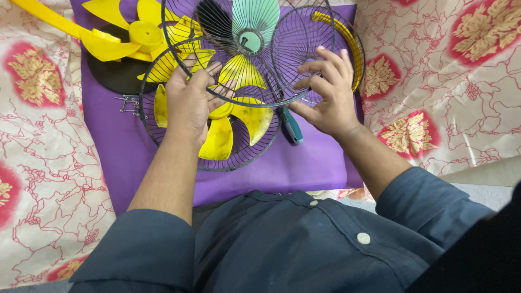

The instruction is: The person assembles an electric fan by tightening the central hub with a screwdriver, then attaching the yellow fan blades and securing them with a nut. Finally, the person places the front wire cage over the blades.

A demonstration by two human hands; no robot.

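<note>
Black wire grille (pixel 255 59) is tilting above the purple mat (pixel 304 163), both hands gripping its lower rim, left hand (pixel 190 100) and right hand (pixel 325 92) at opposite sides, equally near, fingers hooking through the wires.

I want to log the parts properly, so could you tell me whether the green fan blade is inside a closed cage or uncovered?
Cannot tell: the green fan blade shows through the wire guard both hands hold; any back guard is hidden.
</note>
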